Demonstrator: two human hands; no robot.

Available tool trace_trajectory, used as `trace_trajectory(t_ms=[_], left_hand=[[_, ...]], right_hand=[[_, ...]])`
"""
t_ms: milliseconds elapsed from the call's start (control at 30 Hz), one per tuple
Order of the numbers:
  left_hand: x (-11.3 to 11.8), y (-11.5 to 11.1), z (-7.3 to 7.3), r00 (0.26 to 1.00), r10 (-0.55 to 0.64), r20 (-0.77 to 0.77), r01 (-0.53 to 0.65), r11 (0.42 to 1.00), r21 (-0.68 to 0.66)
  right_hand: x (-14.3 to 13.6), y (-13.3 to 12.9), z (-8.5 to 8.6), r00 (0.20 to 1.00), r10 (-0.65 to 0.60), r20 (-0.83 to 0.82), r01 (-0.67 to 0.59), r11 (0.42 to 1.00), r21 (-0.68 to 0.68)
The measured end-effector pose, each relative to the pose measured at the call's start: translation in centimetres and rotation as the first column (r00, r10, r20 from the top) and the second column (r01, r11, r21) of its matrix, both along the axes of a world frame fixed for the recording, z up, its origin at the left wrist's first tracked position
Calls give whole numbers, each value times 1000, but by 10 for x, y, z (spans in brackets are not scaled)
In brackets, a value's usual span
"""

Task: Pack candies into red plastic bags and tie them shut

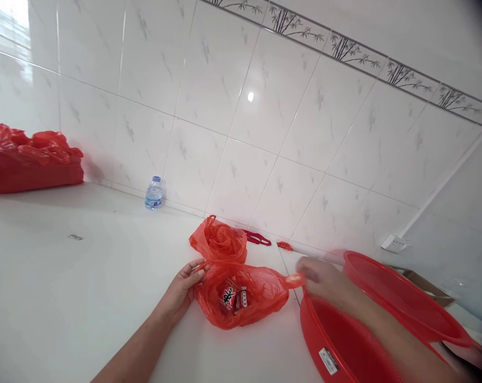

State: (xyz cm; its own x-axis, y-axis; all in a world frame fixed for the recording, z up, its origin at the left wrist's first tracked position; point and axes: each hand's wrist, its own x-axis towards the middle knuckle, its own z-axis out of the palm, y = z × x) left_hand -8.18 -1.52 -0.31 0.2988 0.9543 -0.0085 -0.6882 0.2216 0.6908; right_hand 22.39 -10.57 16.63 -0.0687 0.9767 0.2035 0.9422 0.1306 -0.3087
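An open red plastic bag (pixel 260 314) sits on the white surface, with small dark and red printed packets (pixel 233 298) inside it. My left hand (pixel 189 282) pinches the left rim of the bag. At the bag's right end, my right hand (pixel 318 274), slightly blurred, is closed on its handle, above the edge of a red basket (pixel 316 340). Just behind the open bag lies another red bag (pixel 220 239), bunched up.
A water bottle (pixel 154 193) and a large red bag bundle (pixel 33 159) stand by the tiled wall at the left. Dark red strips (pixel 257 238) lie along the wall. A red lid-like tray (pixel 408 298) leans at the right near a cardboard box (pixel 424 284).
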Motion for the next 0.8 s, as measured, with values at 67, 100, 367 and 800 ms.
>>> trace_trajectory(t_ms=[67,100,367,800], left_hand=[[-1,-1,1,1000,5,1,-5,1000,-8],[-1,-2,2,1000,4,2,-4,1000,-10],[-1,0,4,1000,-8,21,8,1000,-1],[-1,0,5,997,31,-75,-31,1000,1]], right_hand=[[-27,19,-4,995,98,-24,-99,992,-82],[-38,27,-8,994,100,-32,-103,988,-114],[-58,-6,-30,967,82,240,-70,996,-59],[12,-145,-103,805,-310,506,331,942,51]])
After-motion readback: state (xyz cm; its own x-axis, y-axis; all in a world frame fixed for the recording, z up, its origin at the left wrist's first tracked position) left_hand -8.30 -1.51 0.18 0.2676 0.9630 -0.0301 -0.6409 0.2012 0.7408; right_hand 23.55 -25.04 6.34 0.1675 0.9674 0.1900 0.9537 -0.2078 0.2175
